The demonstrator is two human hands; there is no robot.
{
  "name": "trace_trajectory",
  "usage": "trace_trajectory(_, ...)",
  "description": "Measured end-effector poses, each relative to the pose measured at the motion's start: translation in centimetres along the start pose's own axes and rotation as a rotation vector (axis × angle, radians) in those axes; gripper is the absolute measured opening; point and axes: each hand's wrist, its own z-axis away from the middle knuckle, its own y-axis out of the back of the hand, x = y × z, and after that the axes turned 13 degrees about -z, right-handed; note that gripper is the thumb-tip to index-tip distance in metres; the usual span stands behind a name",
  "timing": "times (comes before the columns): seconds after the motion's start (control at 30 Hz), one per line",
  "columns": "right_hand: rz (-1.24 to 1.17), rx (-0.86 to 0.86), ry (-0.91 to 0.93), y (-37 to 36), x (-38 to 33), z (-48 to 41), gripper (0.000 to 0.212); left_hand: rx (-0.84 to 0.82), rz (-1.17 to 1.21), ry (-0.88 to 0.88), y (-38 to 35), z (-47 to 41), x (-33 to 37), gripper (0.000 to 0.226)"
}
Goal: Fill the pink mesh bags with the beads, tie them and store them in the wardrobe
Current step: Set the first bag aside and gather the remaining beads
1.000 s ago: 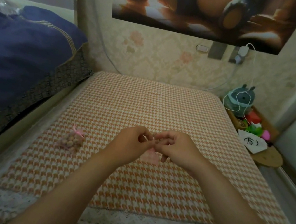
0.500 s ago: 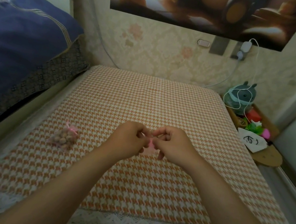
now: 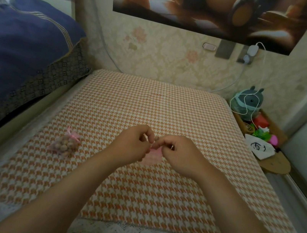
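Observation:
A pink mesh bag (image 3: 153, 156) hangs between my two hands above the middle of the orange-and-white checked cloth (image 3: 150, 105). My left hand (image 3: 134, 144) pinches its top from the left and my right hand (image 3: 178, 153) pinches it from the right, fingers curled at the bag's mouth. Most of the bag is hidden by my hands. A second pink mesh bag (image 3: 65, 143), full of brown beads and tied with a pink ribbon, lies on the cloth to the left.
A dark blue quilt (image 3: 19, 44) lies on the bed at the left. On the right, a low wooden stand (image 3: 273, 164) carries a plush toy (image 3: 249, 103), small bright objects and a white pouch (image 3: 258, 149). A charger cable hangs from the wall socket.
My view has shifted slightly, so the table sits a little higher. My hands stay together at the bag's top, fingers working; more of the pink bag shows below them now.

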Motion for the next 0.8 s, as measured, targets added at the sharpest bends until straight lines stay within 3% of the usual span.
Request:
trace_trajectory(0.17, 0.192, -0.104, 0.019, 0.5, -0.6, 0.5, 0.015, -0.062, 0.033, 0.009, 0.5, 0.0, 0.4, 0.026)
trace_trajectory(0.3, 0.393, -0.082, 0.073, 0.9, -0.5, 0.4, 0.019, -0.129, -0.098, -0.021, 0.6, -0.1, 0.1, 0.029)
trace_trajectory(0.43, 0.341, -0.075, 0.094, 0.6, 0.0, 0.3, 0.018, -0.164, -0.24, -0.105, 0.6, 0.0, 0.0, 0.026)
trace_trajectory(0.63, 0.038, -0.085, 0.093, 0.5, 0.3, 0.5, 0.023, -0.254, -0.416, -0.32, 1.0, -0.1, -1.2, 0.009)
trace_trajectory(0.8, 0.225, -0.201, 0.035, 0.4, 0.3, 0.5, 0.012, -0.3, -0.422, -0.377, 1.5, -0.3, -2.0, 0.006)
